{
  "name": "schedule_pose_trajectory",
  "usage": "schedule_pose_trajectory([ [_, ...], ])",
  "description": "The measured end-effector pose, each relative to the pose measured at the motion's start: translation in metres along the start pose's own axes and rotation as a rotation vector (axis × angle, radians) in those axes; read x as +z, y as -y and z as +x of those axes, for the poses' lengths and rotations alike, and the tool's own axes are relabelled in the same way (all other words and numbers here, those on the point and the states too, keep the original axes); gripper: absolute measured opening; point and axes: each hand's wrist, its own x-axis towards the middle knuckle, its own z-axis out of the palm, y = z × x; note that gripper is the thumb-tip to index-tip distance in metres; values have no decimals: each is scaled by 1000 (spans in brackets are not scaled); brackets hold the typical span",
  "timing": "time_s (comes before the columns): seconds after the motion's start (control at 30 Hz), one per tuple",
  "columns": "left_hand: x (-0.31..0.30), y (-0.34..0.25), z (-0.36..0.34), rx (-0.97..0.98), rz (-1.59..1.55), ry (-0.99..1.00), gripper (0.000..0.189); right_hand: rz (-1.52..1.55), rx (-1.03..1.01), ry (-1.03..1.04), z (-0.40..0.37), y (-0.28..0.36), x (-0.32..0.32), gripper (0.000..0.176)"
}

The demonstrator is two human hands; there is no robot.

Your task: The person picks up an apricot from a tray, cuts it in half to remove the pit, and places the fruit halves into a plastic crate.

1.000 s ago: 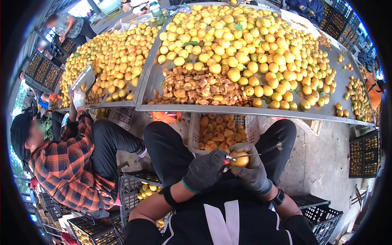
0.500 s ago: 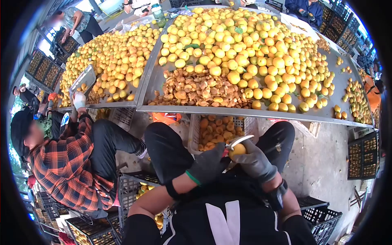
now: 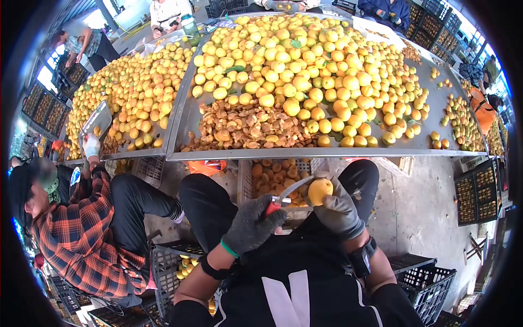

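Note:
My left hand (image 3: 254, 222), in a dark glove, is closed round the red handle of a knife (image 3: 295, 189). Its curved blade points up and right toward the fruit. A yellow apricot (image 3: 320, 191) sits in the gloved fingers of my right hand (image 3: 341, 213), just right of the blade tip. Below and behind both hands, between my knees, stands a light plastic crate (image 3: 244, 182) with orange apricot halves (image 3: 277, 173) in it.
A metal-edged table (image 3: 229, 155) spans the front, heaped with whole apricots (image 3: 305, 65) and a pile of brownish pits (image 3: 250, 125). A person in a plaid shirt (image 3: 76, 234) sits at left. Black crates (image 3: 427, 283) stand at both my sides. Other people work around the tables.
The knife blade has come away from the apricot, and my left hand has moved left and down. My right hand now holds the apricot more upright and in plainer sight. The whole view has shifted slightly.

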Motion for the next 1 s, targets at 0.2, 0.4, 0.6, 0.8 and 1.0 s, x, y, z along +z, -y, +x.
schedule_pose_trajectory([
  [0.2, 14, 15, -9, 329, 471, -147, 35, -231, -97, 25, -4, 2, 21, 59],
  [0.4, 15, 13, -16, 436, 808, -179, 35, -349, -120, 5, -11, -1, 41, 58],
  [0.6, 18, 19, -21, 390, 964, -175, 32, -367, -174, 49, -14, -4, 46, 55],
  [0.8, 20, 35, -22, 474, 1024, -182, 38, -345, -173, -21, -17, -7, 54, 54],
  [1.0, 15, 34, -13, 418, 1026, -135, 37, -412, -171, -59, -16, -9, 55, 52],
])
